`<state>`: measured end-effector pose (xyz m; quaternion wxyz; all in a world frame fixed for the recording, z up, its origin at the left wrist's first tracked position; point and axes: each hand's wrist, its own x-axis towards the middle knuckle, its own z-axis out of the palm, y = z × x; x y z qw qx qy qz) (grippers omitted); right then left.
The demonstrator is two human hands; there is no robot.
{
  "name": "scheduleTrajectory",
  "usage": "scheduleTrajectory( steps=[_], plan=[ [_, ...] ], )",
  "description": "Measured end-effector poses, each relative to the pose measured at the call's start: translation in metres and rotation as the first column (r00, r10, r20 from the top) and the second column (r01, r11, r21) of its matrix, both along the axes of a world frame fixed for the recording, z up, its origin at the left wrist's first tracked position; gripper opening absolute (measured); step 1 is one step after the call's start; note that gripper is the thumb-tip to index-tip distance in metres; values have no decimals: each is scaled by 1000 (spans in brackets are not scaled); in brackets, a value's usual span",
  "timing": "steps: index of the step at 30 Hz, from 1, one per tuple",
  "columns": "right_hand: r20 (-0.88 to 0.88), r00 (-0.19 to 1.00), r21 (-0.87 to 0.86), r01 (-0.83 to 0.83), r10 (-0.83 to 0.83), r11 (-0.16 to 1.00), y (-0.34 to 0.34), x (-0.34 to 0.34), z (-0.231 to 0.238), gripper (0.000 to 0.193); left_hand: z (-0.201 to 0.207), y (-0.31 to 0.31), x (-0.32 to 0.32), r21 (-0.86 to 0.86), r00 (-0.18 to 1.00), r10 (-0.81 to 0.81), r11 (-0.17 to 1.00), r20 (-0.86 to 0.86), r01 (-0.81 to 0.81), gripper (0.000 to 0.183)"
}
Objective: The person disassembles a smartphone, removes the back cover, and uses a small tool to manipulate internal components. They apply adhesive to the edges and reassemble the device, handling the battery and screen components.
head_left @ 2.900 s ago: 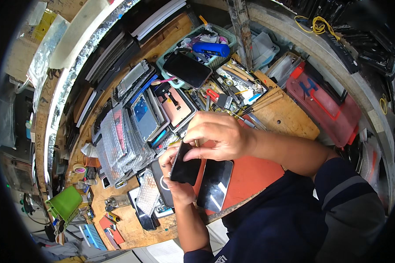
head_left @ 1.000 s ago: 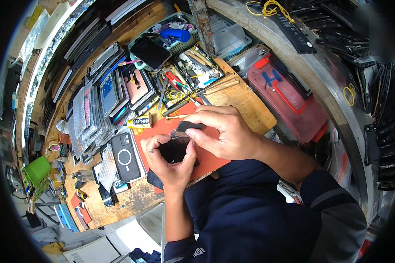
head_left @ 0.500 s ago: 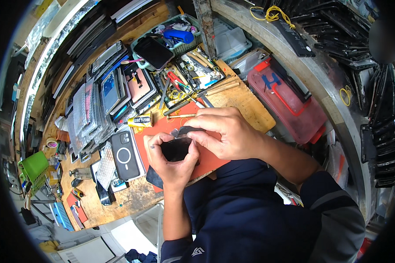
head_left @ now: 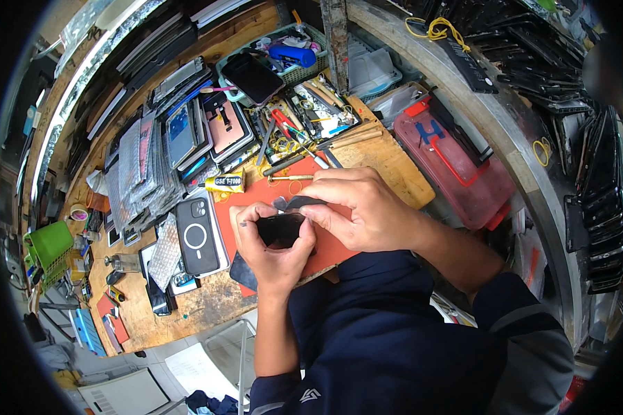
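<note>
My left hand (head_left: 270, 266) is wrapped around a black phone-like device (head_left: 279, 233), its dark glossy face turned up between thumb and fingers. At the device's far edge, my right hand (head_left: 363, 211) pinches a small dark flat piece (head_left: 300, 202) with thumb and fingertips. Whether that piece is joined to the device, I cannot tell. Both hands are over an orange-red mat (head_left: 256, 192). Just beyond them lie a brass-coloured screwdriver (head_left: 289, 178) and a yellow glue tube (head_left: 226, 182). A black phone case with a white ring (head_left: 198, 235) is left of my left hand.
Bubble-wrapped panels (head_left: 135, 166) and stacked phone parts (head_left: 187, 135) fill the back left. Tools crowd a tray (head_left: 325, 107) beside a green basket (head_left: 311, 66). A red plastic box (head_left: 457, 180) stands at right, below a metal-edged shelf of dark parts (head_left: 533, 62).
The view has shifted slightly. Both hands keep their holds, and the dark piece in my right hand sits at a slightly different angle.
</note>
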<state>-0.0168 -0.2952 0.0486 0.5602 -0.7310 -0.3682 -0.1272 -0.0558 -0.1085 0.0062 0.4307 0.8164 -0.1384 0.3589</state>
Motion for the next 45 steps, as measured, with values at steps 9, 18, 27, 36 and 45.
scheduleTrajectory(
  steps=[9,18,27,36,45],
  plan=[
    [17,996,60,91,-92,994,16,-6,-17,10,2,7,-5,-23,996,23,999,-81,-25,51],
    [7,993,40,122,-122,992,21,-11,-24,9,7,13,-10,-85,990,-58,995,-127,48,36],
    [-28,996,26,90,-90,996,25,-14,-38,15,8,11,-14,-243,970,-103,969,-218,49,17],
    [-17,998,-34,65,-66,997,21,-13,-38,17,7,11,-11,-273,976,-122,959,-179,70,16],
    [-37,999,-102,23,-27,995,17,-6,-38,16,6,51,-10,-662,774,-593,674,-221,327,64]
  ],
)
